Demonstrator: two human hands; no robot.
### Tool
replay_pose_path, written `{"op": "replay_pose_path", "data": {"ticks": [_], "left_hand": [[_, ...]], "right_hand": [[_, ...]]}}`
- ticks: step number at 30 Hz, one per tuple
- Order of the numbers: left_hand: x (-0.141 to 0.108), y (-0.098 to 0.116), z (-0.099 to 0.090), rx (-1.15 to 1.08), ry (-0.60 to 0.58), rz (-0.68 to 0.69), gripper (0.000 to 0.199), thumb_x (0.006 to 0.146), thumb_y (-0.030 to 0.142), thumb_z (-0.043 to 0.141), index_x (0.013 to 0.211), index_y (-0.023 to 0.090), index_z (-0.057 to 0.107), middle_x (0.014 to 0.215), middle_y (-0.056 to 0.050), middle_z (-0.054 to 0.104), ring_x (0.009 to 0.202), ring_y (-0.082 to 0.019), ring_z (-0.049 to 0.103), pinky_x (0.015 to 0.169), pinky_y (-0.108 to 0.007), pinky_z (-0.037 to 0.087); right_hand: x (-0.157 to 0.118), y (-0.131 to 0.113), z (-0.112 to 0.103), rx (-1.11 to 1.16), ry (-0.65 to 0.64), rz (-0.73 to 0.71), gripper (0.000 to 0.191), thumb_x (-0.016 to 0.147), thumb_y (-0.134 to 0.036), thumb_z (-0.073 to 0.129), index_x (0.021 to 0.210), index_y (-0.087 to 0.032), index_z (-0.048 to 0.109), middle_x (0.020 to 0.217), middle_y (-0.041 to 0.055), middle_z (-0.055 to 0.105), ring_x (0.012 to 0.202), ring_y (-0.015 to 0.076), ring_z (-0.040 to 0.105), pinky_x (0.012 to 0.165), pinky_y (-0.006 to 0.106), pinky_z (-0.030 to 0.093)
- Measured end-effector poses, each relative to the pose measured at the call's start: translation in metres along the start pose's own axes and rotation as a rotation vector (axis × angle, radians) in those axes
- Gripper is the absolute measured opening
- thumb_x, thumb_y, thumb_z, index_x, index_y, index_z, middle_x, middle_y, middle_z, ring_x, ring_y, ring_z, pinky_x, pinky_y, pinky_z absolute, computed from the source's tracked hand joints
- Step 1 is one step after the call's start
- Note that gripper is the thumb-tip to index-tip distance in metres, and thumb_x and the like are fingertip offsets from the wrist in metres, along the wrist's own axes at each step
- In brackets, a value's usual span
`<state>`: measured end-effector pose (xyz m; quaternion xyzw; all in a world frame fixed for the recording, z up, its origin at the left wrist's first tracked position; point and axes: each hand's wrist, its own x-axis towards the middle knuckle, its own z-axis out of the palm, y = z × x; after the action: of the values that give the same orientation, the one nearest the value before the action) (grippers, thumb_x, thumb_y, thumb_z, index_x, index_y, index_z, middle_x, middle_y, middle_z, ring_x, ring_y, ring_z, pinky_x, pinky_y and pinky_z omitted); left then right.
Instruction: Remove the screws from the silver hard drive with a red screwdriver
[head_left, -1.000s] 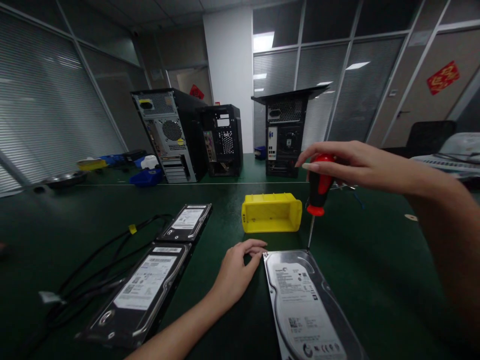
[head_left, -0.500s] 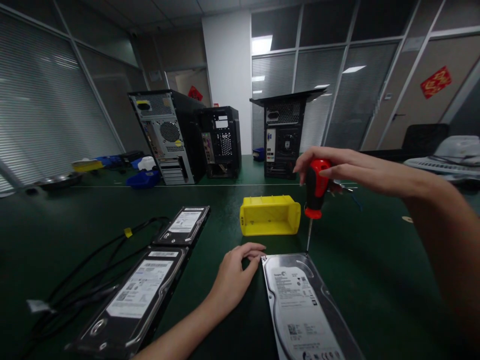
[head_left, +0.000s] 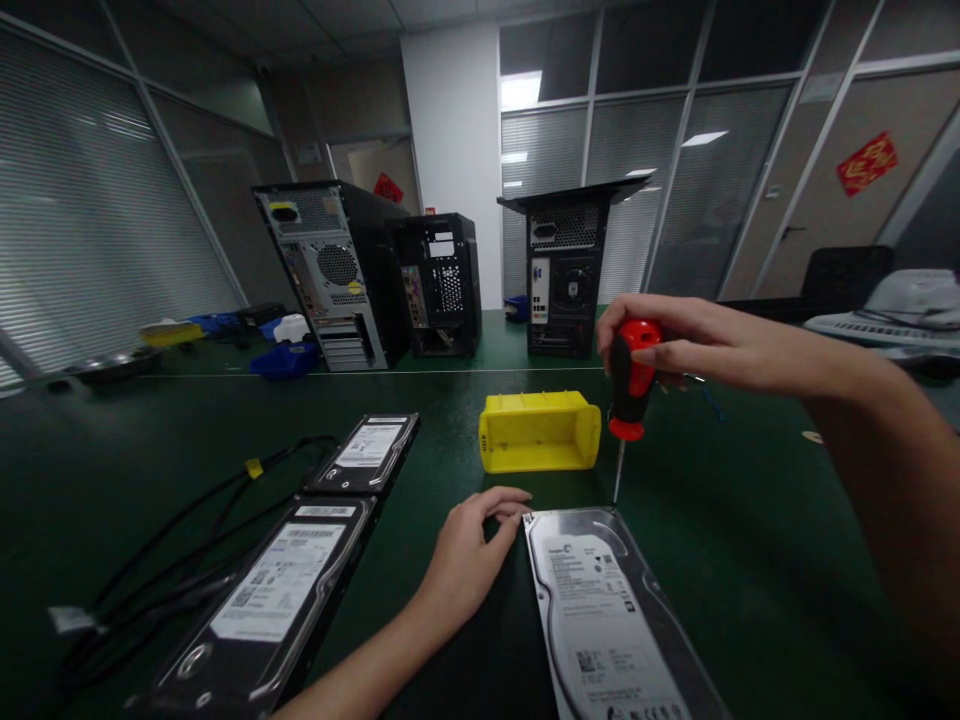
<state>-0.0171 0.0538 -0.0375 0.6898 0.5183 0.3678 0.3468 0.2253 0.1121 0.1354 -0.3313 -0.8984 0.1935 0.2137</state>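
Note:
My right hand [head_left: 660, 340] is closed round the red and black handle of a screwdriver [head_left: 628, 385]. Its shaft points down, with the tip at the far right corner of a silver hard drive [head_left: 600, 620]. At the drive's far left corner rests my left hand [head_left: 480, 535], fingers curled and fingertips touching the corner; whether something small is between them cannot be made out. Just beyond the drive, a yellow bin [head_left: 538, 440] lies with its open side facing me.
Two more hard drives lie to the left, one nearer [head_left: 277, 590] and one farther [head_left: 367, 450], beside black cables [head_left: 180, 510]. Computer cases stand at the back: a large one [head_left: 337, 270], a smaller one [head_left: 442, 285] and one at right [head_left: 566, 270]. A blue bin [head_left: 285, 360] sits back left.
The fingers of my right hand have shifted round the screwdriver handle and its far fingers are more curled. The left hand and the drive have stayed in place.

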Motion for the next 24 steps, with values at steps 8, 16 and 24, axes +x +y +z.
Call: {"op": "replay_pose_path", "data": {"ticks": [8, 16, 24], "left_hand": [[0.0018, 0.0006, 0.0005, -0.004, -0.005, -0.005, 0.023, 0.086, 0.022, 0.05, 0.104, 0.016, 0.063, 0.097, -0.004, 0.071, 0.093, -0.018, 0.065, 0.089, -0.032, 0.044], [0.002, -0.001, 0.0006, -0.013, -0.005, 0.003, 0.023, 0.086, 0.022, 0.05, 0.104, 0.016, 0.063, 0.096, -0.005, 0.071, 0.092, -0.018, 0.065, 0.087, -0.03, 0.046], [0.001, -0.0008, 0.0006, 0.01, 0.001, 0.015, 0.023, 0.086, 0.024, 0.05, 0.104, 0.017, 0.063, 0.098, -0.004, 0.071, 0.094, -0.019, 0.064, 0.089, -0.031, 0.044]], "right_hand": [[-0.0002, 0.0021, -0.0005, -0.005, -0.007, -0.027, 0.022, 0.084, -0.037, 0.048, 0.102, -0.025, 0.05, 0.095, 0.004, 0.056, 0.08, 0.0193, 0.056, 0.063, 0.031, 0.049], [-0.0003, 0.0002, 0.0002, -0.044, 0.006, -0.017, 0.019, 0.085, -0.036, 0.046, 0.099, -0.023, 0.05, 0.092, 0.0044, 0.056, 0.077, 0.0188, 0.055, 0.061, 0.03, 0.048], [0.0023, 0.002, -0.0001, -0.094, 0.046, 0.052, 0.022, 0.085, -0.04, 0.049, 0.096, -0.021, 0.054, 0.085, 0.0032, 0.059, 0.068, 0.0163, 0.055, 0.054, 0.027, 0.044]]}}
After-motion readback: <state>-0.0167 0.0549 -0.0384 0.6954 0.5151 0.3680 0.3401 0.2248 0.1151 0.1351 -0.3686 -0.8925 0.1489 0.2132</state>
